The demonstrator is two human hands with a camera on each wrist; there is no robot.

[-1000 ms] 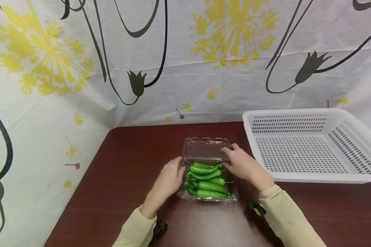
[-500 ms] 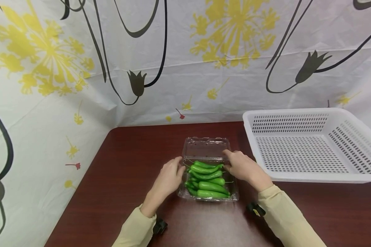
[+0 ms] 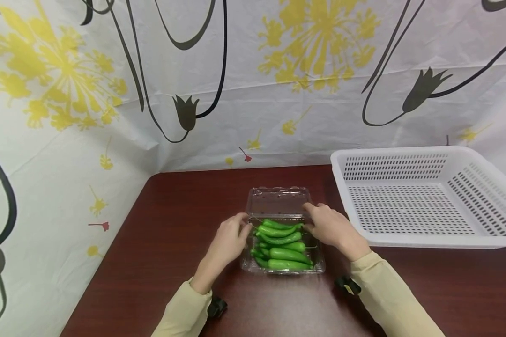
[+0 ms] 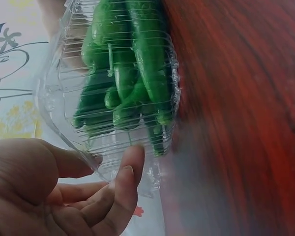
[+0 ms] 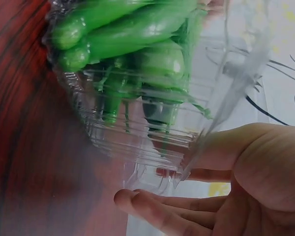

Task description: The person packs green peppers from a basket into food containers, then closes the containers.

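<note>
A clear plastic clamshell box lies on the table with its lid folded back. Several long green peppers fill the box. My left hand holds its back left corner; in the left wrist view, the left hand has its thumb at the rim and a finger against the ribbed outer wall. At the back right corner is my right hand. The right wrist view shows the right hand with its thumb over the rim and its fingers outside, near the lid's hinge.
To the right, a white perforated plastic basket stands on the dark red wooden table. Patterned white cloth hangs behind and at the left. Small black devices sit at both wrists.
My right hand's fingers have shifted slightly toward me, from the lid's edge down to the box's back right corner. My left hand has barely moved, and the peppers lie as before.
</note>
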